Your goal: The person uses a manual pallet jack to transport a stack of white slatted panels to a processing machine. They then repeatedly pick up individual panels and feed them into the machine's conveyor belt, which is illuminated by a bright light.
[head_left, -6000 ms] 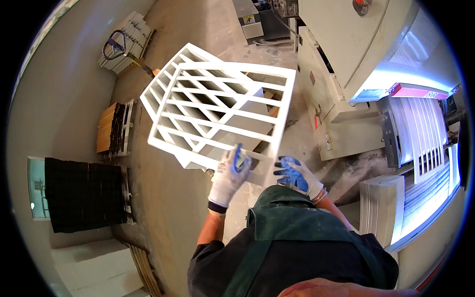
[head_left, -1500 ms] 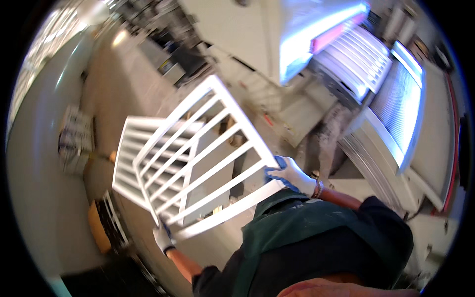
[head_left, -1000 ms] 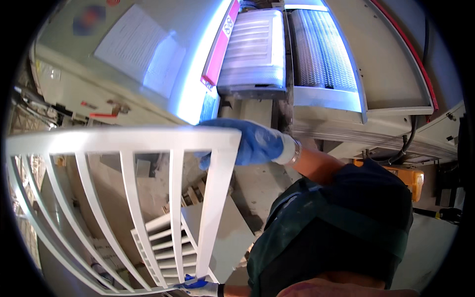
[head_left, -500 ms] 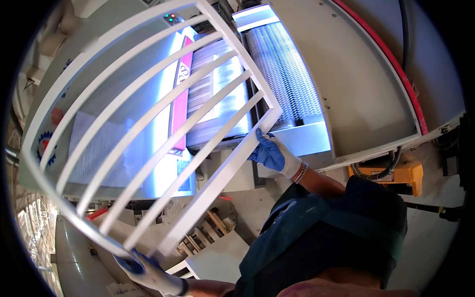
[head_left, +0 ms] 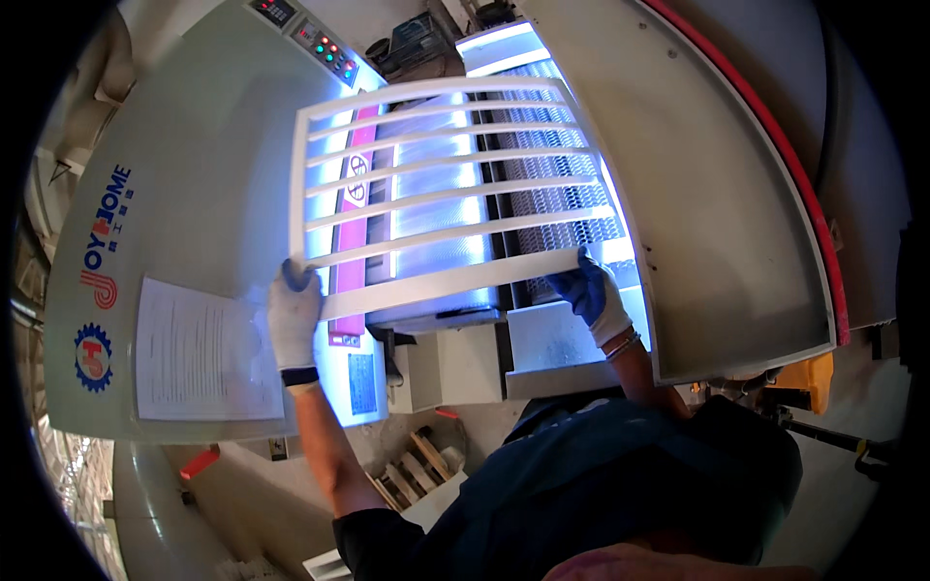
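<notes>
Both my hands, in white gloves with blue palms, hold a white slatted frame (head_left: 455, 281) by its near corners. My left hand (head_left: 295, 315) is closed round the near left corner, and my right hand (head_left: 593, 298) grips the near rail close to its right end. The frame is tilted in the air over a brightly lit machine bed. Through the gaps between its slats I see a ribbed conveyor surface (head_left: 417, 254) and, to the right, a perforated mesh belt (head_left: 542, 225). My left thumb lies along the frame's corner; some fingertips are hidden beneath the rail.
A large grey machine housing (head_left: 203, 194) stands on the left, with a paper sheet (head_left: 203, 358) on it and a button panel (head_left: 325, 48) at the back. A pale panel with a red edge (head_left: 775, 145) curves along the right. Wood pieces (head_left: 421, 470) lie low in front.
The frame has swung from steeply angled at the left to lying nearly level across the machine bed. My left hand has moved up from the lower left; my right hand has shifted slightly right.
</notes>
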{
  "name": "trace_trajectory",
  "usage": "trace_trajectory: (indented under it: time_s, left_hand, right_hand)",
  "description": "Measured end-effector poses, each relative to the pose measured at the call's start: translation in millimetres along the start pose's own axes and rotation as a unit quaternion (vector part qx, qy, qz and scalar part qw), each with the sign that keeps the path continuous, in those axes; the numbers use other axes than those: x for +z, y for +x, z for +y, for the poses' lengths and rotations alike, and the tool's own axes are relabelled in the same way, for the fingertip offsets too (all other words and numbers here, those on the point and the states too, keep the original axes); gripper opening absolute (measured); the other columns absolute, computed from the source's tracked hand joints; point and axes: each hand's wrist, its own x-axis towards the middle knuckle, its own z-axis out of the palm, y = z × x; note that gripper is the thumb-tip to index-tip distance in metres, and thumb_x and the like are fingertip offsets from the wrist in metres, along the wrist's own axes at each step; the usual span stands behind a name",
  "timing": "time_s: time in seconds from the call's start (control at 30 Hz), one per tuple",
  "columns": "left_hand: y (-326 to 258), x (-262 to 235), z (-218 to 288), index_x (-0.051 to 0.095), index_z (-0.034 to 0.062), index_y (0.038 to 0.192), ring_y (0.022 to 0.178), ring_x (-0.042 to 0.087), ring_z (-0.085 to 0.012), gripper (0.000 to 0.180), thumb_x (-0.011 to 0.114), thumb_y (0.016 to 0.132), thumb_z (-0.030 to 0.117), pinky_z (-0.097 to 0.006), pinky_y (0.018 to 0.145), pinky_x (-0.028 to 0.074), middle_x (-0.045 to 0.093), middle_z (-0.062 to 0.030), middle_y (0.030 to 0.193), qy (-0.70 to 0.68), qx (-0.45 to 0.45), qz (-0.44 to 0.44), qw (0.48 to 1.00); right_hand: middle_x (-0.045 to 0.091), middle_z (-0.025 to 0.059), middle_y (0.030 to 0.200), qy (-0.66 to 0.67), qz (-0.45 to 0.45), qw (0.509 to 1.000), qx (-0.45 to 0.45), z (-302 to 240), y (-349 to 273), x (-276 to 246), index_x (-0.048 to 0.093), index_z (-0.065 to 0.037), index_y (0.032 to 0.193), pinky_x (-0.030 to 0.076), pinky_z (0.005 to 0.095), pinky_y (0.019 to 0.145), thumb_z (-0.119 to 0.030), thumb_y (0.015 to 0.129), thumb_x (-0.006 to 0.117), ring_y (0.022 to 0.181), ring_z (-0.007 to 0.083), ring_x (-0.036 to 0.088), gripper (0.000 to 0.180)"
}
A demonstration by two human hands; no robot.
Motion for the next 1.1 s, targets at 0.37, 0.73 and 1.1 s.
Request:
trace_trajectory:
  time_s: [0.37, 0.73, 1.1]
  left_hand:
    - [82.3, 222.5, -27.7, 0.064, 0.0017, 0.093, 0.083, 0.066, -0.0435, 0.033, 0.062, 0.086, 0.033, -0.049, 0.077, 0.051, 0.067, -0.0246, 0.085, -0.140, 0.010, -0.128, 0.982]
    - [85.0, 320.7, -67.2, 0.060, 0.0060, 0.103, 0.074, 0.065, -0.0379, 0.032, 0.062, 0.086, 0.033, -0.053, 0.070, 0.047, 0.064, -0.0196, 0.084, 0.014, 0.184, 0.052, 0.981]
    - [-169.3, 164.4, -107.4, 0.063, 0.0053, 0.110, 0.085, 0.065, -0.0287, 0.029, 0.069, 0.086, 0.021, -0.041, 0.083, 0.048, 0.067, -0.0130, 0.097, -0.148, 0.007, 0.078, 0.986]
  right_hand:
    - [0.066, 0.0162, 0.105, -0.099, 0.182, 0.966, -0.152, -17.7, 72.7, -37.5, 0.062, 0.002, 0.106, 0.061, 0.0390, 0.080, -0.030, 0.099, 0.058, 0.092, 0.0256, 0.068, 0.033]
    - [0.061, 0.0237, 0.113, -0.169, 0.250, 0.953, 0.019, -36.4, 112.6, -94.1, 0.051, 0.005, 0.120, 0.055, 0.0521, 0.088, -0.041, 0.096, 0.060, 0.102, 0.0371, 0.064, 0.053]
    - [0.069, 0.0184, 0.114, -0.358, 0.041, 0.930, 0.075, -36.2, 140.8, -77.7, 0.061, -0.005, 0.119, 0.055, 0.0463, 0.086, -0.043, 0.097, 0.055, 0.101, 0.0341, 0.067, 0.044]
